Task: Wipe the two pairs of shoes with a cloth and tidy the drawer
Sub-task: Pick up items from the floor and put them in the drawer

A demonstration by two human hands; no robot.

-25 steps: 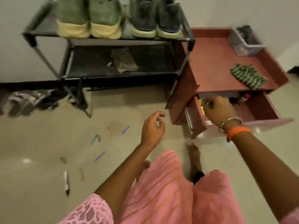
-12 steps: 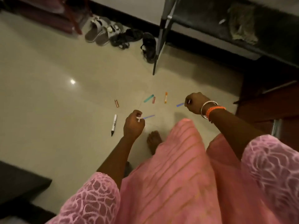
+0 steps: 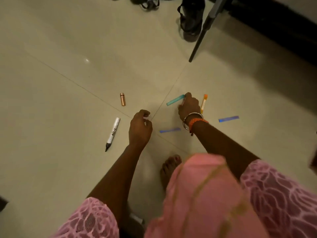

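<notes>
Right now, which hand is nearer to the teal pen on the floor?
The right hand: its fingertips touch the near end of the teal pen. The left hand hovers apart from it, lower and to the left, pinching something small.

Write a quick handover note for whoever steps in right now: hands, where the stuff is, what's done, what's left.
Left hand: curled, pinching something small and pale.
Right hand: fingers at the teal pen; also pinches a thin item.
On the floor: white marker, copper tube, orange pen, two blue strips.
Shoes and drawer out of view; their state cannot be judged.
Left: gather the floor items.
</notes>
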